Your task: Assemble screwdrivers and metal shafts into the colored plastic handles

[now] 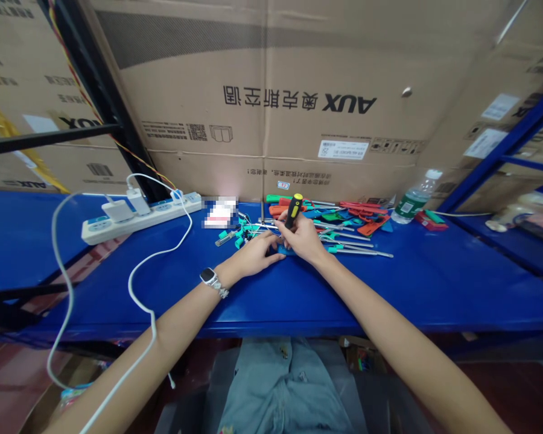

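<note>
Centre, over a smooth blue tabletop (262,310): right hand (304,236), fingers closed around a black screwdriver handle with yellow stripe and yellow cap (295,210), cap uppermost, nearly upright with a slight lean to the right; lower end hidden by the fingers. Just beside, on the left: left hand (254,254), resting low at the tabletop, fingers bent, tips close to the right hand; impossible to tell whether gripping a small part. Around the left wrist: a silver-coloured link-band watch with dark face (208,276). Near the left fingertips: small teal plastic pieces (239,242). Right of the hands: slim silver-coloured metal shafts with teal plastic parts (362,252). Farther back: a heap of flat red and orange plastic pieces (365,208), and, near its right end, a clear plastic bottle with green label (408,206). Far left: a long white power strip with plugs (151,218). Behind all: a tall brown printed cardboard box (289,129).
</note>
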`<state>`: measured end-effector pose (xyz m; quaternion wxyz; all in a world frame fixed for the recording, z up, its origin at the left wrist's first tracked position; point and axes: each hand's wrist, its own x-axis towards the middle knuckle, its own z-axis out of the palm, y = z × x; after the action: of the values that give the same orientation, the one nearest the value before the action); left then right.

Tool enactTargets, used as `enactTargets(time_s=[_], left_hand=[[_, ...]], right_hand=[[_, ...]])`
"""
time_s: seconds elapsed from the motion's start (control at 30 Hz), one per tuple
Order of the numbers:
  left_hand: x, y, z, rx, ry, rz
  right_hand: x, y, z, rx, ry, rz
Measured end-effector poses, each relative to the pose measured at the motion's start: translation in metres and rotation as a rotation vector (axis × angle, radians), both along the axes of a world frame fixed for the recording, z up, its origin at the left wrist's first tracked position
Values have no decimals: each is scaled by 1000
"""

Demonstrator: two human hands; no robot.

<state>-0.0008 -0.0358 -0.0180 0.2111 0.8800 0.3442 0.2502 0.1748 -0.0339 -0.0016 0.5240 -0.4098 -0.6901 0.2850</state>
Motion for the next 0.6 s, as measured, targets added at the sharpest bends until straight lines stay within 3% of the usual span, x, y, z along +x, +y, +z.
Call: enactTargets(time_s=[0.6], left_hand=[[0,0,1,-2,20,6]], right_hand=[[0,-3,4,33,-35,-25]])
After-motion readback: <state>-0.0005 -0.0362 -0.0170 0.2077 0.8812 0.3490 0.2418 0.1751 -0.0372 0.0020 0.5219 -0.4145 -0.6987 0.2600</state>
